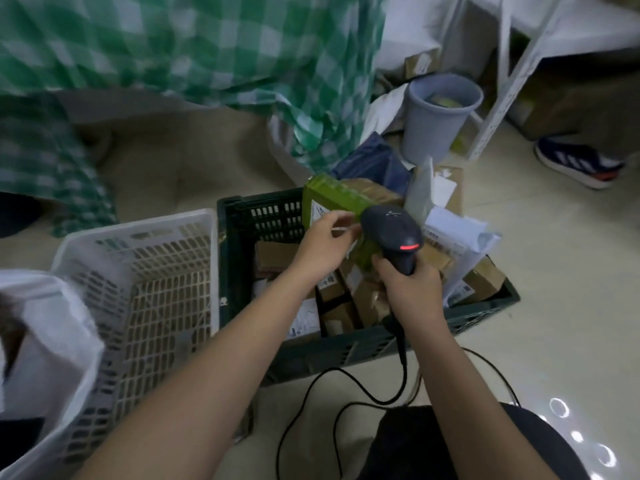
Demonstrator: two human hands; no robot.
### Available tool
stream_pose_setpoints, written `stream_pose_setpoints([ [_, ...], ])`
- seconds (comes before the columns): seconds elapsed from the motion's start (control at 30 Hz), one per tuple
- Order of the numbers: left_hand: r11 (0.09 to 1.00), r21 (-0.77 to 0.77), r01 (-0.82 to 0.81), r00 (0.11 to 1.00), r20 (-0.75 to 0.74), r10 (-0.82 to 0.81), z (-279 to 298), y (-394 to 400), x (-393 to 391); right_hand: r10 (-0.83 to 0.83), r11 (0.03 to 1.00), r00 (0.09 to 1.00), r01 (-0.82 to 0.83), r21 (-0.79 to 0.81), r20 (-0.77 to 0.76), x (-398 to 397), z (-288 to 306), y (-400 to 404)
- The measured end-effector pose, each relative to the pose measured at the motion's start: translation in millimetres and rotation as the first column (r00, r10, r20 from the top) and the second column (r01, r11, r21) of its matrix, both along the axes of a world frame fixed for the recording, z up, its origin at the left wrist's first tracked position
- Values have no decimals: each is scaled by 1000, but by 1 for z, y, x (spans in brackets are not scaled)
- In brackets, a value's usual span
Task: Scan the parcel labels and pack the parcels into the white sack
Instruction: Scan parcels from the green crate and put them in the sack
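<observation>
Pale tiled floor carried dark green crate heaped with cardboard parcels; white lattice crate stood touching its left side. White sack gaped at lower left, beside white crate. Left hand pinched white label edge of green-taped parcel, held tilted above dark crate. Right hand gripped handle of black scanner, red light lit, head just beside parcel's label. Black cable looped over floor. Grey bin stood behind, near green checked cloth.
</observation>
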State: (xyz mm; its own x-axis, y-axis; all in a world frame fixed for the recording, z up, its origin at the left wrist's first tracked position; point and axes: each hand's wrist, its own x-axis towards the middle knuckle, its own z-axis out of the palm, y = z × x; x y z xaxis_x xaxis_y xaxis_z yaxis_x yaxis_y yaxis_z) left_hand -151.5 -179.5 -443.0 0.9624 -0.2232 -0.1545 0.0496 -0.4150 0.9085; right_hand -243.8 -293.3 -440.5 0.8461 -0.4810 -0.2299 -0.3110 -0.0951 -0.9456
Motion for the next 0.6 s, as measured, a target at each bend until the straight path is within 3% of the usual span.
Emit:
stream_pose_setpoints([
  [0.23,990,-3,140,990,-19,-140,0,-39,-19,-139,990,986,139,8,89,-23,8,-34],
  [0.4,972,181,149,980,107,-170,-11,-66,-33,-142,990,986,141,21,91,-34,13,-40],
  [0.5,950,312,29,968,226,-104,-4,-72,-40,-157,988,983,155,19,96,-43,17,-41],
  [0.6,967,228,-112,973,222,61,9,-59,-48,-176,984,978,173,37,111,-51,22,-41],
])
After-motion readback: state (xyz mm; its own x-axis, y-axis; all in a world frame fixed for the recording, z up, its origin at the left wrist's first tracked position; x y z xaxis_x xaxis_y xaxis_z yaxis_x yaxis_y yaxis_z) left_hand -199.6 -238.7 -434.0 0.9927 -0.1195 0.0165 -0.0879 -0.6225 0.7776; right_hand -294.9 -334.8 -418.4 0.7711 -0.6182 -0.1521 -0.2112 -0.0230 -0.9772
